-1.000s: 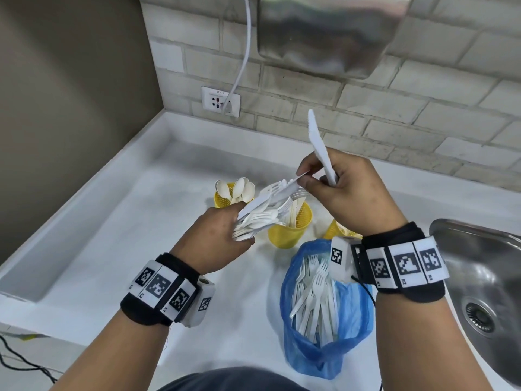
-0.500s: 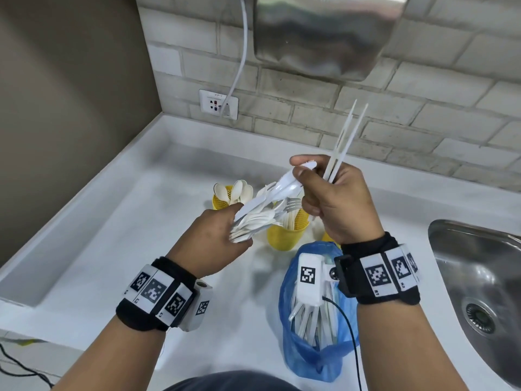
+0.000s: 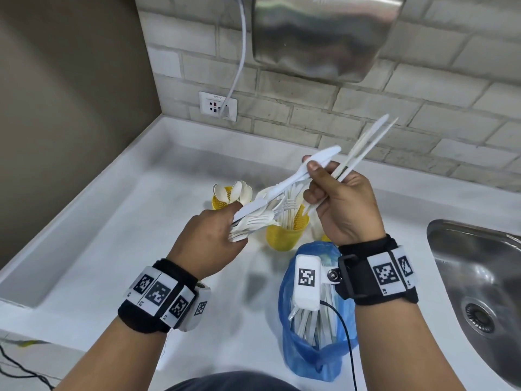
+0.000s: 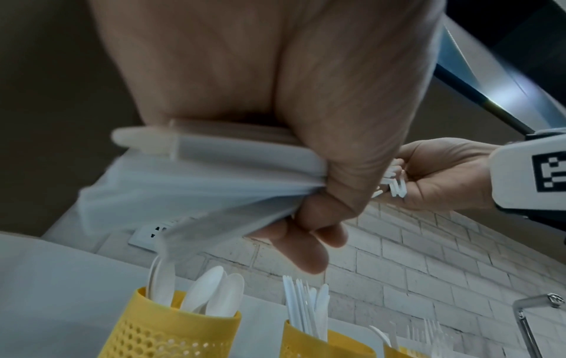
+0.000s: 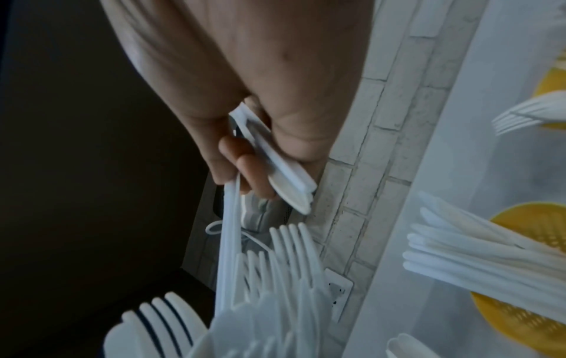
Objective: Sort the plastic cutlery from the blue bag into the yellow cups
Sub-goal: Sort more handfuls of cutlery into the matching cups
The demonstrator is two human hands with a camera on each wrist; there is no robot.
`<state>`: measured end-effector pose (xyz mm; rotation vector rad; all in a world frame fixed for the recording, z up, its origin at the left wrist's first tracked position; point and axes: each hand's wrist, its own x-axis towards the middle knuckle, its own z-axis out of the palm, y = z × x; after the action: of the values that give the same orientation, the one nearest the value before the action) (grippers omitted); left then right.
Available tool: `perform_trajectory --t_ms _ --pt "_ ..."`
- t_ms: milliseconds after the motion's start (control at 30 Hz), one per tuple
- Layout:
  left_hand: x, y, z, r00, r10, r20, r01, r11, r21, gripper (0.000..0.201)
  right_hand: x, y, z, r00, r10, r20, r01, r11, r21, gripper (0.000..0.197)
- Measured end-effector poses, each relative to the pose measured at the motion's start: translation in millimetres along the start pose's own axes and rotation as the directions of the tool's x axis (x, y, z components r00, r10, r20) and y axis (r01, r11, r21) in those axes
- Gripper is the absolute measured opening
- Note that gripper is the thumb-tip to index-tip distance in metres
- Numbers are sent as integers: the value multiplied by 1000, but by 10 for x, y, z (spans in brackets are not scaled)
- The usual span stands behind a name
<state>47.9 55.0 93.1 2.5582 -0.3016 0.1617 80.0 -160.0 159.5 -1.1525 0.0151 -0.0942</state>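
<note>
Left hand (image 3: 208, 238) grips a cutlery bundle (image 3: 253, 218); right hand (image 3: 342, 206) holds two knives (image 3: 366, 142), pinching a third (image 3: 318, 159); three yellow cups (image 3: 284, 235) beneath.

- cutlery (image 3: 255, 221): white plastic, smooth, faint sheen
- cups (image 3: 284, 235): yellow plastic, perforated walls
- bag (image 3: 307, 359): thin blue plastic film, crinkled, glossy
- sink (image 3: 479, 277): brushed metal
- counter (image 3: 112, 235): white, matt
- wall (image 3: 366, 114): rough pale brick
</note>
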Motion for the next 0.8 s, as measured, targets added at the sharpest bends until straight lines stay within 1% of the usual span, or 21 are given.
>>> perform_trajectory --t_ms 67,133,200,233,300,367,433,500,567,600,633,667,700,733,800 --pt "9 4 -5 1000 0 -10 0 1000 5 33 14 -26 -7 1000 -3 -21 5 996 91 23" --pt "9 16 -11 1000 3 -20 -3 1000 12 36 29 -45 -9 999 -12 -45 20 986 168 21" --pt "2 25 -18 999 10 -31 -10 1000 5 40 60 -55 -11 995 -14 -99 37 973 229 20" --pt "-2 31 -27 999 8 -34 -8 1000 -1 38 80 -51 -28 990 -7 -141 43 966 253 20" --pt "-6 42 -41 999 2 -37 -2 1000 -5 32 116 -51 -87 981 39 -190 25 946 323 20" --pt "-4 41 -45 999 -5 -44 5 1000 -13 29 125 -46 -138 983 103 -154 -23 894 448 19" --pt "-3 39 -47 999 -10 -48 8 1000 -27 28 111 -51 -151 976 156 -153 -50 839 542 20" --pt "-1 37 -41 999 -16 -42 15 999 -30 26 84 -60 -124 969 160 -187 -23 816 578 22" --pt "-2 36 -35 999 -35 -23 34 999 -39 24 69 -54 -96 962 128 -239 32 824 566 23" --pt "-5 31 -29 999 -51 -5 50 997 -66 24 67 -47 -84 959 106 -263 59 832 551 21" --pt "-5 31 -27 997 -72 17 74 988 -134 22 64 -40 -67 954 84 -287 85 844 530 18" --pt "-6 38 -32 994 -103 39 109 965 -237 18 58 -38 -47 950 59 -308 109 858 502 16" --pt "-4 53 -36 989 -132 61 145 926 -348 14 52 -44 -19 944 29 -327 133 877 462 16" --pt "-6 78 -48 983 -162 86 183 879 -441 14 39 -61 18 941 -4 -339 154 896 417 17" --pt "-8 129 -69 968 -201 151 251 758 -602 20 -4 -105 110 946 -67 -319 179 924 338 24"
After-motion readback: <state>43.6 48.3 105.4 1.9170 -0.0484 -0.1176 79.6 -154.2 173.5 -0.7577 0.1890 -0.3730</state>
